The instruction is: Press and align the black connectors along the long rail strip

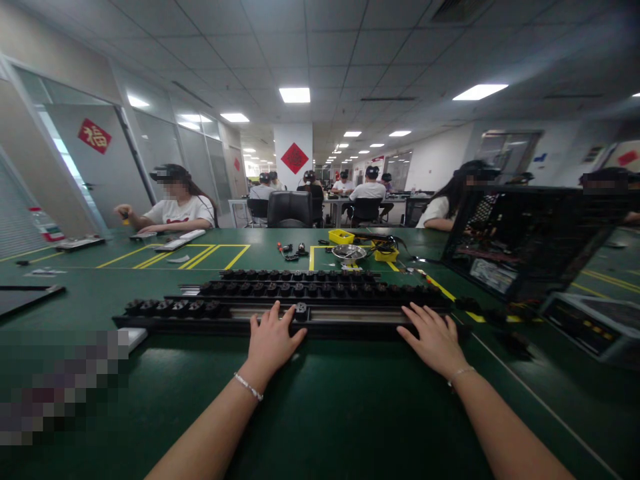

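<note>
Left hand (270, 340) touching socket module (301, 311), right hand (434, 337) on rail (345, 315) (flat).

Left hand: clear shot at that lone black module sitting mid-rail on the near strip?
Probably yes. The left hand rests on the near rail, its fingers right beside the lone black module. Nothing lies between them; the right hand sits farther along the rail.

2 bare forearms reaching forward from the lower edge, left hand (271, 340) flat and palm down with fingers spread, right hand (434, 337) likewise palm down with fingers extended, a thin bracelet on each wrist, hands well apart
</note>
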Action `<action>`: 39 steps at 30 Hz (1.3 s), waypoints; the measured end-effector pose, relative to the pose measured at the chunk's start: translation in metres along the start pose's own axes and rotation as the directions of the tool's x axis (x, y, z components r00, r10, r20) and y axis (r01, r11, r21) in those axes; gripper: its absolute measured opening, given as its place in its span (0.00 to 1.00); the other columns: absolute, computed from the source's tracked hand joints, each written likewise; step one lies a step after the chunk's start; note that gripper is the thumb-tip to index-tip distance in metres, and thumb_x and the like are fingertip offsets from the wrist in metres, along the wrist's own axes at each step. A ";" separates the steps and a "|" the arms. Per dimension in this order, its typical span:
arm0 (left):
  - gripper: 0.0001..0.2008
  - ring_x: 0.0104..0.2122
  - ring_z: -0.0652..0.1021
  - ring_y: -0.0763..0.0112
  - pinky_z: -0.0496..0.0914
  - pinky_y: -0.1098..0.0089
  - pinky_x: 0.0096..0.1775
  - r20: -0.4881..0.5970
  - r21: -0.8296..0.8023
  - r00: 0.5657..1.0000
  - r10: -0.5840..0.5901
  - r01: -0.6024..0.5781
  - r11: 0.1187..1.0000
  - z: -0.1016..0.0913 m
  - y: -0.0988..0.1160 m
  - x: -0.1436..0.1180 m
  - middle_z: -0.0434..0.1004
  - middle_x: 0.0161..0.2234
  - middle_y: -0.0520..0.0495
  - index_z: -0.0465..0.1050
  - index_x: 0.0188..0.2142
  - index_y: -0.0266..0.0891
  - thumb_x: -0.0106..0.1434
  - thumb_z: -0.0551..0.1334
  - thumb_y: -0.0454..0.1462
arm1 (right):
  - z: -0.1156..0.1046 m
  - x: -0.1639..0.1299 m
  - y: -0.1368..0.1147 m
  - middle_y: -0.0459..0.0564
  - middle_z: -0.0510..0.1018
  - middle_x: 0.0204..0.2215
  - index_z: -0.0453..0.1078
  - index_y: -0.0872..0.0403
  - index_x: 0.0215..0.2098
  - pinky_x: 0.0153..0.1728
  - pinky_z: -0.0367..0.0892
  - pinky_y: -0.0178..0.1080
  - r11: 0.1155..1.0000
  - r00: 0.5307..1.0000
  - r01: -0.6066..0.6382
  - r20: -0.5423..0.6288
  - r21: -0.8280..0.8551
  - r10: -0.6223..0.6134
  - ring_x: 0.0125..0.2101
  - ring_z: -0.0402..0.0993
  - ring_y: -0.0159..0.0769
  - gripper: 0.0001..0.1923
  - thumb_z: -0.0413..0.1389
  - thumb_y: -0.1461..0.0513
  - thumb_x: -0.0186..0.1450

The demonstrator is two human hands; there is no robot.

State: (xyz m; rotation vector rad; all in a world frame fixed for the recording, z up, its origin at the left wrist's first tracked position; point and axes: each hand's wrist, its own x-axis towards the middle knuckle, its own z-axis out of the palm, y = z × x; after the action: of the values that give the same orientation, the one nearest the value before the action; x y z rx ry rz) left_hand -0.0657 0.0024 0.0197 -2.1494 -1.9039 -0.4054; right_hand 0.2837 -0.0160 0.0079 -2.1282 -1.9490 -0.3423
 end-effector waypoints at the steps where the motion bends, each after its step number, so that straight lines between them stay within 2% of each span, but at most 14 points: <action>1: 0.31 0.56 0.64 0.50 0.53 0.47 0.55 -0.004 -0.006 1.000 0.001 -0.001 1.000 0.001 0.000 0.000 0.58 0.61 0.38 0.59 0.59 0.48 0.59 0.50 0.56 | 0.000 0.000 0.000 0.46 0.58 0.62 0.58 0.46 0.60 0.58 0.42 0.59 1.000 1.000 0.000 0.002 0.002 0.000 0.61 0.49 0.46 0.34 0.36 0.42 0.63; 4: 0.30 0.59 0.61 0.53 0.51 0.46 0.57 -0.041 -0.035 0.999 0.028 -0.029 0.999 0.003 0.001 0.000 0.58 0.61 0.42 0.60 0.58 0.46 0.60 0.50 0.54 | 0.000 0.000 0.000 0.45 0.58 0.62 0.58 0.46 0.61 0.59 0.42 0.59 1.000 1.000 -0.004 0.009 0.006 0.004 0.61 0.49 0.46 0.34 0.35 0.42 0.63; 9: 0.29 0.61 0.57 0.60 0.55 0.59 0.59 -0.083 -0.072 0.991 0.104 -0.111 0.991 0.006 0.002 0.001 0.60 0.61 0.45 0.62 0.57 0.37 0.61 0.51 0.50 | -0.001 0.001 0.000 0.46 0.58 0.62 0.57 0.46 0.61 0.59 0.41 0.59 1.000 1.000 -0.003 0.016 0.011 0.002 0.61 0.49 0.46 0.34 0.35 0.42 0.63; 12: 0.29 0.60 0.60 0.61 0.54 0.60 0.60 -0.073 -0.080 0.990 0.124 -0.129 0.988 0.006 0.003 0.002 0.61 0.60 0.44 0.62 0.57 0.34 0.62 0.51 0.49 | -0.001 0.001 0.000 0.46 0.57 0.62 0.57 0.46 0.61 0.59 0.41 0.59 1.000 1.000 -0.007 0.023 0.018 0.006 0.61 0.49 0.46 0.35 0.34 0.41 0.63; 39: 0.28 0.60 0.60 0.59 0.56 0.56 0.57 -0.094 -0.074 0.988 0.119 -0.126 0.989 0.006 0.012 0.002 0.61 0.60 0.46 0.62 0.57 0.42 0.62 0.49 0.51 | -0.002 0.001 0.000 0.46 0.57 0.63 0.57 0.45 0.61 0.59 0.41 0.59 1.000 0.999 -0.011 0.045 0.023 0.010 0.62 0.47 0.46 0.35 0.34 0.41 0.62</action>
State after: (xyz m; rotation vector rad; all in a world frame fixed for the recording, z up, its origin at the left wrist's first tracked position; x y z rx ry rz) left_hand -0.0530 0.0046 0.0149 -2.2446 -1.7253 -0.5513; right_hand 0.2842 -0.0159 0.0100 -2.1489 -1.9553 -0.2702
